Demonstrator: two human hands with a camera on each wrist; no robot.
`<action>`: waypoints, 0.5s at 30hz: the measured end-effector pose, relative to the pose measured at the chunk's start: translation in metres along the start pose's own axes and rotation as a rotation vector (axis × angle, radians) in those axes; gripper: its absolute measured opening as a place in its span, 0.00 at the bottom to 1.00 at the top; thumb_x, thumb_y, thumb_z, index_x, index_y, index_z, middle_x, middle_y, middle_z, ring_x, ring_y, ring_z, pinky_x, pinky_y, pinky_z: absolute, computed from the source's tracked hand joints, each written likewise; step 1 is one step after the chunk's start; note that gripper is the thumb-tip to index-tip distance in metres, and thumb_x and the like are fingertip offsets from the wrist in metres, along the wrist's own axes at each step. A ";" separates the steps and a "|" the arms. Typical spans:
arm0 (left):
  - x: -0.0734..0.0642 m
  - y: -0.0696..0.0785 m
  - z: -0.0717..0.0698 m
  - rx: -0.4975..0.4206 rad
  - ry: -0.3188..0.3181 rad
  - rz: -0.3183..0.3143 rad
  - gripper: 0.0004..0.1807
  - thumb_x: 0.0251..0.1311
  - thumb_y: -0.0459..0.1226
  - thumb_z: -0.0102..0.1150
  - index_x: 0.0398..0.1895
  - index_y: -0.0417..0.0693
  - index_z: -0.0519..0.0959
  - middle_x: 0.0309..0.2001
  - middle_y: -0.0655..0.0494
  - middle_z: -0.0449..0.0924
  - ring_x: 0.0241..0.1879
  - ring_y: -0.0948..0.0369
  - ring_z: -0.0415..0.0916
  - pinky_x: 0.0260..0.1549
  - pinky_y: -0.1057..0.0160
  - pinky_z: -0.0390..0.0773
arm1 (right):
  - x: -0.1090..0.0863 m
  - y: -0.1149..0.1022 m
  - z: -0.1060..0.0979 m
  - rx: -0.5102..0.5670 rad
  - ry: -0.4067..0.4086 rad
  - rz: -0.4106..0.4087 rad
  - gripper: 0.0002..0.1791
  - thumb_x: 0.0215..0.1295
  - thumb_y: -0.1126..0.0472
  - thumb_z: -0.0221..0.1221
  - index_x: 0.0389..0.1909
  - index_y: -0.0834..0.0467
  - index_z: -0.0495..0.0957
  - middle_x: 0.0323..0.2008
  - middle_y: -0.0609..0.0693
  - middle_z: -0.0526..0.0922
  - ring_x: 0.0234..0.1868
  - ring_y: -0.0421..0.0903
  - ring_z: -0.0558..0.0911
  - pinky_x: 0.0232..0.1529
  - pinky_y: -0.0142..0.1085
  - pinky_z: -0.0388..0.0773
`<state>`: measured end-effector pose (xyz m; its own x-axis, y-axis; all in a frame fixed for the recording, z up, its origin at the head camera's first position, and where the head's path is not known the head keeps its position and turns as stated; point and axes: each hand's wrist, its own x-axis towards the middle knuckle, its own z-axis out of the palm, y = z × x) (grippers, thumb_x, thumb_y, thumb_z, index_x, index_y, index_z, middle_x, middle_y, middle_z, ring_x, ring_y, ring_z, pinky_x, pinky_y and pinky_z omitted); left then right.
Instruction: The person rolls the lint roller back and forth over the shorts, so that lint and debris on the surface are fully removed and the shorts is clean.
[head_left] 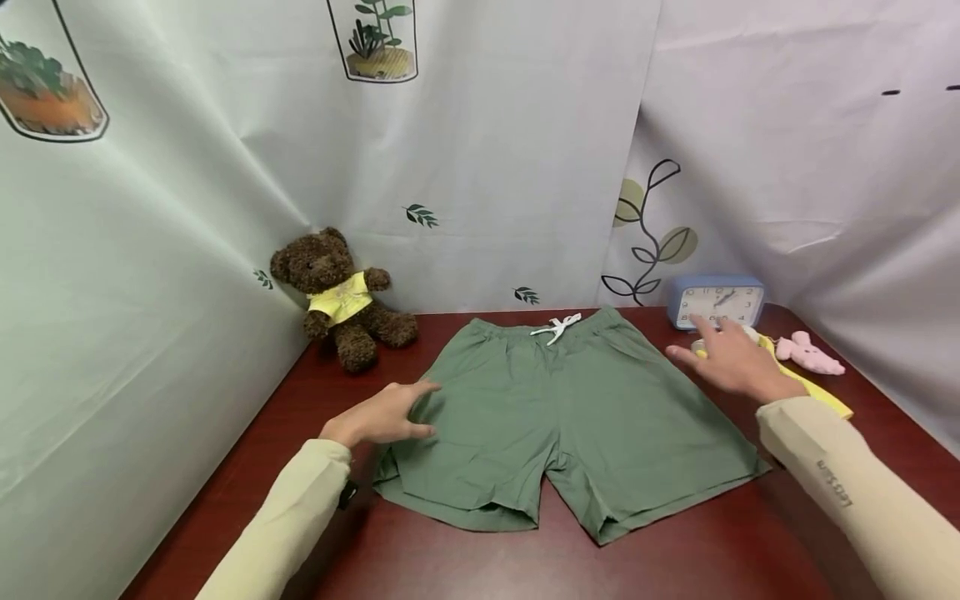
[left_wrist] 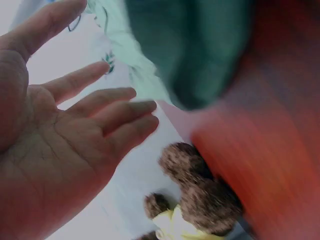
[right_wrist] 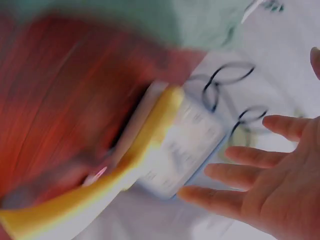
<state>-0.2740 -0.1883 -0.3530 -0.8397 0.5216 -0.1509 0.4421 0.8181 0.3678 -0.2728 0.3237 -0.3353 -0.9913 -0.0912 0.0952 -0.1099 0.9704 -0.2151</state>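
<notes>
A pair of green shorts point(head_left: 495, 408) with a white drawstring bow point(head_left: 557, 328) lies spread on the dark red table, waistband toward the back wall and legs toward me. Over the left side edge of the shorts is my left hand point(head_left: 386, 412), its fingers apart and holding nothing. In the left wrist view the left palm point(left_wrist: 55, 135) shows bare, with a blurred part of the green cloth point(left_wrist: 192, 50) beyond it. My right hand point(head_left: 731, 358) is raised to the right of the shorts, fingers spread, overlapping the blue alarm clock point(head_left: 716, 298) in the head view. Nothing is in the right palm point(right_wrist: 285, 190).
A brown teddy bear point(head_left: 330, 287) in a yellow shirt sits at the back left. Near the clock, at the right, lie a yellow strip-like item point(head_left: 825, 397) and a small pink plush toy point(head_left: 810, 353). White printed cloth walls point(head_left: 487, 167) stand behind the table and at both sides.
</notes>
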 end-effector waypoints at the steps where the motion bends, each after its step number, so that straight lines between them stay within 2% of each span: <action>1: -0.003 -0.003 -0.001 -0.010 -0.004 -0.006 0.40 0.65 0.44 0.66 0.77 0.45 0.61 0.75 0.39 0.63 0.74 0.42 0.62 0.68 0.40 0.71 | 0.000 0.009 -0.004 0.006 0.006 0.017 0.50 0.73 0.32 0.46 0.75 0.72 0.52 0.67 0.84 0.56 0.66 0.80 0.60 0.59 0.76 0.65; 5: -0.015 -0.011 0.001 -0.012 -0.011 -0.027 0.41 0.63 0.45 0.68 0.76 0.44 0.62 0.73 0.37 0.66 0.72 0.42 0.66 0.66 0.40 0.74 | -0.003 0.041 -0.009 0.036 0.037 0.073 0.49 0.73 0.36 0.50 0.71 0.77 0.54 0.62 0.85 0.60 0.62 0.79 0.62 0.56 0.74 0.66; 11: -0.025 -0.018 0.011 -0.040 0.001 -0.024 0.40 0.63 0.47 0.68 0.74 0.42 0.65 0.71 0.34 0.67 0.71 0.40 0.67 0.65 0.39 0.73 | -0.013 0.073 0.000 0.094 0.113 0.136 0.46 0.72 0.44 0.54 0.66 0.83 0.56 0.56 0.85 0.64 0.56 0.77 0.64 0.49 0.71 0.69; 13: -0.027 -0.020 0.014 -0.050 -0.002 -0.024 0.40 0.63 0.48 0.67 0.74 0.41 0.65 0.72 0.34 0.65 0.71 0.40 0.66 0.66 0.39 0.72 | -0.014 0.079 0.003 0.104 0.136 0.162 0.45 0.72 0.45 0.54 0.65 0.84 0.57 0.55 0.85 0.65 0.53 0.76 0.66 0.45 0.68 0.71; 15: -0.028 -0.021 0.015 -0.061 -0.001 -0.034 0.41 0.63 0.48 0.68 0.74 0.40 0.64 0.74 0.34 0.63 0.72 0.40 0.65 0.67 0.38 0.71 | -0.014 0.084 0.005 0.110 0.154 0.176 0.44 0.72 0.45 0.55 0.63 0.85 0.58 0.51 0.83 0.68 0.47 0.72 0.70 0.38 0.59 0.74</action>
<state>-0.2551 -0.2162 -0.3699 -0.8538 0.4937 -0.1653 0.3930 0.8194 0.4173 -0.2683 0.4058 -0.3597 -0.9741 0.1197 0.1919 0.0473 0.9375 -0.3447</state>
